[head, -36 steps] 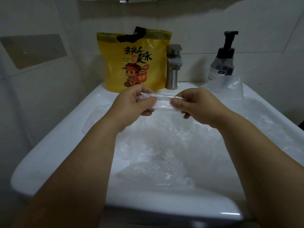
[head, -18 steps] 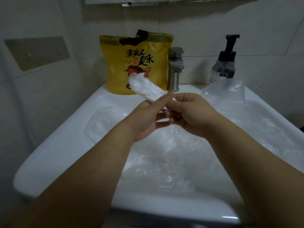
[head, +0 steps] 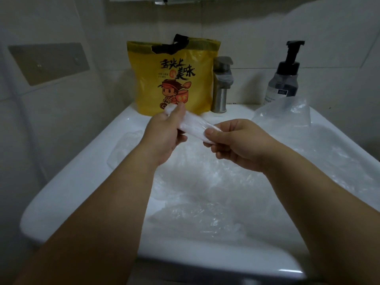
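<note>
One white sink (head: 82, 182), crumpled clear plastic (head: 205, 192) filling its basin, yellow bag (head: 174, 79) on the far rim, pump bottle (head: 283, 79) far right, tap (head: 221, 85) between them, left hand (head: 164, 136) clasping the far-left end of a plastic roll (head: 192, 126) above the basin, right hand (head: 238, 145) pinching its near-right end

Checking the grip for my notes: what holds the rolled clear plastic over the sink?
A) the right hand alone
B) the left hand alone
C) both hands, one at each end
C: the left hand grips one end of the rolled plastic, the right hand pinches the other.
</note>
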Demonstrator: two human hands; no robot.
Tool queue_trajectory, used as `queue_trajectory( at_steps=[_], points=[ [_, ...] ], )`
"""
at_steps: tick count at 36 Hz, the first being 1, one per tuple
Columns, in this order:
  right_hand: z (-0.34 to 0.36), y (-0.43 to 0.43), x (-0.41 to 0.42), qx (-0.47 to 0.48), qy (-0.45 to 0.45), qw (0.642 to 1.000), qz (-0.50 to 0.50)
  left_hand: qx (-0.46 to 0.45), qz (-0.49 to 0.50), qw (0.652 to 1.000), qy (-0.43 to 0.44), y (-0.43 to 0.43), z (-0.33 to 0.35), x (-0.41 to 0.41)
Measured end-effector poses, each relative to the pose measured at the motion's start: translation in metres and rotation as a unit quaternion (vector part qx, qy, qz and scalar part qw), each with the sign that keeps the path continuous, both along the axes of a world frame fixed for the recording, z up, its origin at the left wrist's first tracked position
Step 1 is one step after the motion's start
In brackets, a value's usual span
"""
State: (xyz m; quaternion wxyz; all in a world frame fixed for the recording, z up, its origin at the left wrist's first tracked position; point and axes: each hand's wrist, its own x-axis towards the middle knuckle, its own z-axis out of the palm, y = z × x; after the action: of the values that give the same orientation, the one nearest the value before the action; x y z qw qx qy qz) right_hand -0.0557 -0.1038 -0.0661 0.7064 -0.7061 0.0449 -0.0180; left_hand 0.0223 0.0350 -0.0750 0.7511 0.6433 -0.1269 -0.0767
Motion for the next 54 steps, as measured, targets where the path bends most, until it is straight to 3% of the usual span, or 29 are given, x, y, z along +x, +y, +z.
queue_trajectory(
  at_steps=[10,15,31,37,43,46,50,54],
  points=[
    [0.004,-0.018,-0.003,-0.023,-0.012,0.999,-0.042,0.095,-0.019,0.992,-0.082,0.011,-0.002,0.001],
    [0.006,-0.026,-0.003,-0.013,-0.011,0.999,-0.032,0.095,-0.074,0.991,-0.06,0.015,0.002,-0.001],
    [0.01,-0.036,-0.006,0.084,-0.035,0.996,0.001,0.062,-0.174,0.983,0.003,0.018,0.01,-0.01],
    [0.009,-0.036,-0.004,0.102,-0.066,0.992,0.02,-0.027,-0.197,0.979,0.041,0.018,0.016,-0.011],
    [0.009,-0.038,-0.003,0.087,-0.062,0.994,0.036,-0.06,-0.22,0.971,0.066,0.021,0.016,-0.009],
    [0.011,-0.035,-0.006,0.069,-0.052,0.995,0.059,-0.015,-0.184,0.982,0.031,0.019,0.014,-0.01],
    [0.01,-0.034,-0.005,0.022,-0.048,0.999,0.005,0.048,-0.124,0.99,-0.05,0.014,0.007,-0.008],
    [0.009,-0.032,-0.001,0.034,-0.03,0.998,-0.041,0.074,-0.102,0.987,-0.095,0.014,0.003,-0.004]
  ],
)
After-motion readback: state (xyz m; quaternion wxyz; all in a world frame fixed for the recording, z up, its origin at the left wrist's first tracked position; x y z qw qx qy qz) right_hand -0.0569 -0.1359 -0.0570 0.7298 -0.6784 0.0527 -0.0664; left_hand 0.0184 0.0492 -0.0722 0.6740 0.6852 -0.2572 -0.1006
